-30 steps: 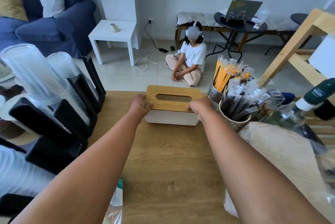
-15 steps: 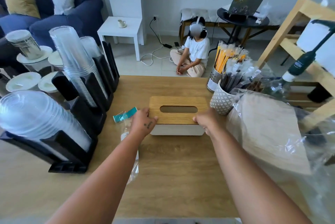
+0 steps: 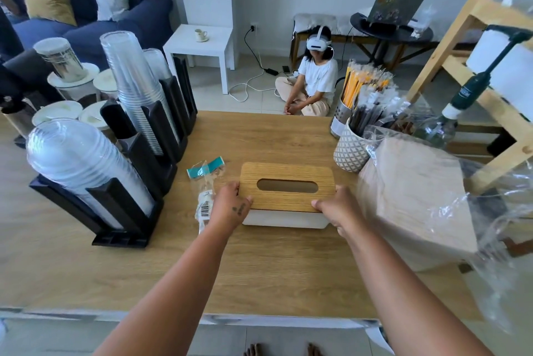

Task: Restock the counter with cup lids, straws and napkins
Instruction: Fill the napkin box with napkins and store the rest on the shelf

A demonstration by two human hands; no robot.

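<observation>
one napkin box (image 3: 287, 174); our left hand (image 3: 230, 205) and right hand (image 3: 337, 208) grips pinch its lid ends; two straw pots (image 3: 350, 150); wooden tabletop (image 3: 259, 263).

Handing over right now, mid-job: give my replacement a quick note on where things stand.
Left hand and right hand each grip a near corner of the wooden lid, which sits on the white napkin box.
Dome lids fill the black rack; straws stand in a metal holder and a patterned cup, back right.
Napkin pack, in plastic wrap, lies right of the box.
Left: lift the lid, load napkins, close it.
</observation>
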